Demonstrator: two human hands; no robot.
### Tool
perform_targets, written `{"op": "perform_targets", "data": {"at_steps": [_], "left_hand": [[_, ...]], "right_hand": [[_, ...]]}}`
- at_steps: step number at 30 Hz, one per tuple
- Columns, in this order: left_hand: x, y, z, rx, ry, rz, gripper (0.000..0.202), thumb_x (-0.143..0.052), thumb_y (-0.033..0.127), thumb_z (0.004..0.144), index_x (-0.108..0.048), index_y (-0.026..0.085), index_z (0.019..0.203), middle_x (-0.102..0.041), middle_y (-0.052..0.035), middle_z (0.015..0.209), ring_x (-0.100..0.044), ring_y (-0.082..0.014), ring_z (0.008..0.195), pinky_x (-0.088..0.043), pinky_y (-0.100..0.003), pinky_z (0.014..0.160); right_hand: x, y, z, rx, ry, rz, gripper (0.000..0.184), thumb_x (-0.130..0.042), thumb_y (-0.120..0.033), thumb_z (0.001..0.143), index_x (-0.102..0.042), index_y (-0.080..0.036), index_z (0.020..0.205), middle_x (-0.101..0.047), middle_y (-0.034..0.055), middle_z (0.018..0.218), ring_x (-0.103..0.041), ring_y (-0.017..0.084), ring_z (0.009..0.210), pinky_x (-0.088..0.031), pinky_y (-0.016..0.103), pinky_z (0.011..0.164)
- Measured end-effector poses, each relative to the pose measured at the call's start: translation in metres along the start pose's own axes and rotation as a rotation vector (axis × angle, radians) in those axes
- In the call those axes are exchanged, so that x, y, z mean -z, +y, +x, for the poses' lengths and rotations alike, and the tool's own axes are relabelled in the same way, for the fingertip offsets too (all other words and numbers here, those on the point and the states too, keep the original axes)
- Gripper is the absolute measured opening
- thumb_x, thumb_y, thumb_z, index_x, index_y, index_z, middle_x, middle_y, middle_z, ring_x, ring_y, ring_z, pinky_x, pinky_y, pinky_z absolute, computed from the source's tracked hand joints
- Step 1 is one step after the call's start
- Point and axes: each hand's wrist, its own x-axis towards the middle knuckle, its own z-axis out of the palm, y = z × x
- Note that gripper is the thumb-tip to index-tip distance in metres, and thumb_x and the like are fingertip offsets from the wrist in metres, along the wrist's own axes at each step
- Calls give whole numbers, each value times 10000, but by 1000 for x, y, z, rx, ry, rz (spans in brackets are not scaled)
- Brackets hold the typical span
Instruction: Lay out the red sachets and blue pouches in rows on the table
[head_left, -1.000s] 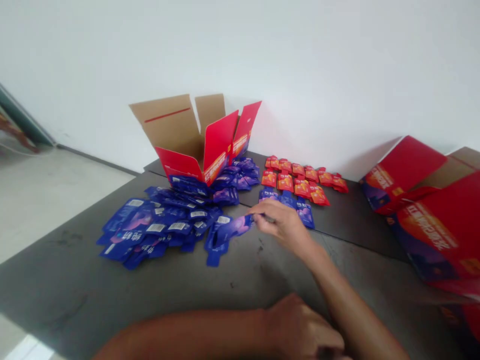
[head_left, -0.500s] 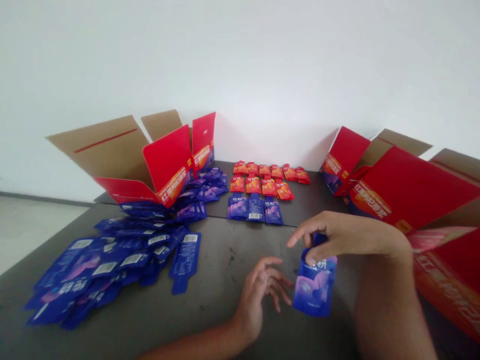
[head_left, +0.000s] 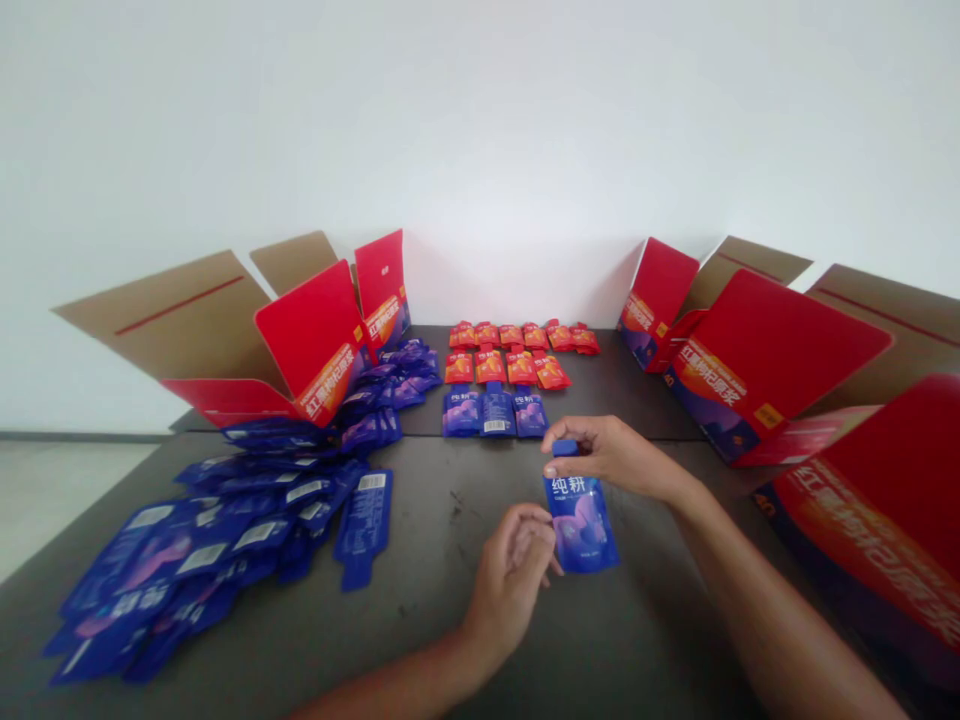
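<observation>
My right hand [head_left: 616, 455] pinches the top of a blue spouted pouch [head_left: 581, 520] and holds it upright above the dark table [head_left: 465, 520], printed face toward me. My left hand [head_left: 514, 575] is curled at the pouch's lower left edge, fingers touching its side. Beyond them, three blue pouches [head_left: 487, 410] lie in a neat row. Behind that row sit two rows of red pouches [head_left: 510, 352]. A big heap of blue pouches [head_left: 247, 510] spreads over the table's left side.
An open red carton [head_left: 300, 345] lies tipped on its side at the back left, pouches spilling from it. Several open red cartons [head_left: 757, 370] crowd the right side. A white wall stands behind the table.
My right hand took a pouch from the heap's edge, carried it right and turned it upright facing me. My left hand rose from the near edge to the pouch. The view swung right.
</observation>
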Motion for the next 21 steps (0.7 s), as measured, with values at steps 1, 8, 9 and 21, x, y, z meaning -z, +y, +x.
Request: {"op": "perform_targets", "data": {"at_steps": [1, 8, 9, 21], "left_hand": [[0, 0, 0, 4, 2, 6, 491, -637, 604, 962, -584, 160, 1165, -651, -34, 870, -620, -127, 723, -468, -230, 619], [-1, -4, 0, -3, 12, 53, 490, -580, 624, 989, -587, 147, 879, -577, -13, 749, -568, -119, 666, -448, -235, 606], [-1, -4, 0, -14, 38, 54, 480, -557, 618, 1005, -586, 150, 902, -581, -13, 771, -570, -119, 683, -452, -236, 617], [1, -3, 7, -21, 145, 33, 539, -424, 659, 1040, -550, 156, 1190, -644, -78, 987, -663, -178, 829, -536, -291, 678]], "right_hand": [[-5, 2, -1, -6, 4, 28, 403, -834, -532, 814, -730, -202, 1020, -624, -34, 761, -530, 118, 647, -408, 231, 583], [-15, -9, -4, 2, 30, 325, 722, -889, -544, 750, -627, -226, 1342, -660, -22, 837, -599, 136, 719, -489, 244, 656], [-13, -7, -6, -6, -32, 364, 793, -898, -550, 734, -600, -231, 1396, -698, 9, 940, -642, 157, 809, -523, 268, 727], [8, 17, -5, -107, -368, 226, 462, -739, -599, 888, -760, -151, 999, -686, 13, 835, -605, 128, 735, -502, 231, 665]]}}
